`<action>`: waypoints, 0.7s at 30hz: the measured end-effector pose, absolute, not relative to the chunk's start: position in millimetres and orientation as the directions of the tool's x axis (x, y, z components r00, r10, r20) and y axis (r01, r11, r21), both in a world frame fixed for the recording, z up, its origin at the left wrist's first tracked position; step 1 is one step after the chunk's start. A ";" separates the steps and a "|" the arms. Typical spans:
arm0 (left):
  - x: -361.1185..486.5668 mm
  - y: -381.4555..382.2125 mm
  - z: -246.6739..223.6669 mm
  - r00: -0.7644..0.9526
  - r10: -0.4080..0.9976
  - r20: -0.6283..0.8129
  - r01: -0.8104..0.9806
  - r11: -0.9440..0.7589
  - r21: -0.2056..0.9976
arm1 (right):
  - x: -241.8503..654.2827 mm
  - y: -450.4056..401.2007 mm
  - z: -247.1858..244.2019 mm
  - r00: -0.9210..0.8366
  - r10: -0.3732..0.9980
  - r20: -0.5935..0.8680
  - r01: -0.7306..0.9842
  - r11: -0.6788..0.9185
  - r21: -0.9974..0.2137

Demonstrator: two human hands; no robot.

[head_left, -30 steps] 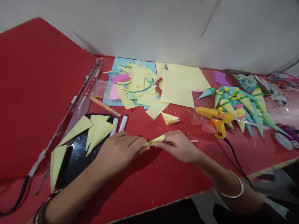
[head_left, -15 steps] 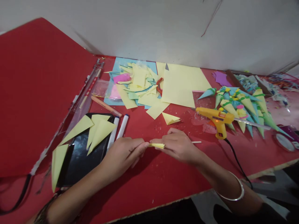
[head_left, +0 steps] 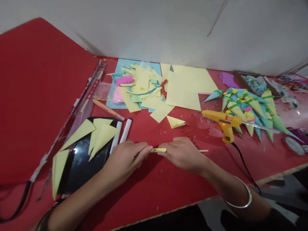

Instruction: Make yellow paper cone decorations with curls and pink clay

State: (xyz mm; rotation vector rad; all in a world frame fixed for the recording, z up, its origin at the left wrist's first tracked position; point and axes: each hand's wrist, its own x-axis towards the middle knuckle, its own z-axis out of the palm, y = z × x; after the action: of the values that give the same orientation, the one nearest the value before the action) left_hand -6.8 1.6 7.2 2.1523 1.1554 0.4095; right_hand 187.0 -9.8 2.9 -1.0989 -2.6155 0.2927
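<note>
Between my two hands is a narrow, folded piece of yellow paper (head_left: 158,150), most of it hidden by fingers. My left hand (head_left: 131,155) is closed on its left end, thumb on top. My right hand (head_left: 181,152) closes over the other end, its fingers curled. A thin pale stick (head_left: 203,150) pokes out to the right from behind my right hand; whether I hold it or it lies on the table, I cannot tell. A small folded yellow paper (head_left: 175,122) lies just beyond my hands.
A yellow glue gun (head_left: 222,122) with a lit lamp lies at right, beside a heap of paper cones (head_left: 252,109). Paper scraps (head_left: 141,86) and yellow sheets (head_left: 187,86) lie at the back. At left are two markers (head_left: 125,130) and a black tray-like object (head_left: 79,173) with yellow cones on it.
The paper between my hands looks narrower, its layers less fanned out. My right hand's fingers have curled in more, and my left hand has shifted slightly left.
</note>
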 end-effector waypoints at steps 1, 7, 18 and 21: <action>-7.9 2.7 6.8 0.587 0.805 0.081 0.638 -0.522 0.567 | 187.1 -9.9 4.5 -0.659 0.743 0.117 0.667 0.649 -0.365; -12.7 8.2 6.1 0.802 0.493 0.337 0.454 -0.870 0.192 | 188.0 -11.5 15.7 -0.680 0.728 -0.094 0.603 0.481 -0.637; -7.8 2.6 16.4 0.639 0.761 -0.114 0.449 -0.248 0.858 | 186.5 -13.6 4.5 -0.683 0.653 0.328 0.619 0.755 -0.215; -5.9 0.6 19.3 0.608 0.724 -0.325 0.417 0.057 0.907 | 185.9 -16.1 8.1 -0.732 0.553 0.398 0.614 0.788 0.033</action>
State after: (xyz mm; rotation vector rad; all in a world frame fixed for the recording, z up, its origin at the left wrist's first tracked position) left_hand -5.9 0.6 19.3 1.5684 0.9843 0.3027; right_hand 185.9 -16.1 8.1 -0.8862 -2.6090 -0.2292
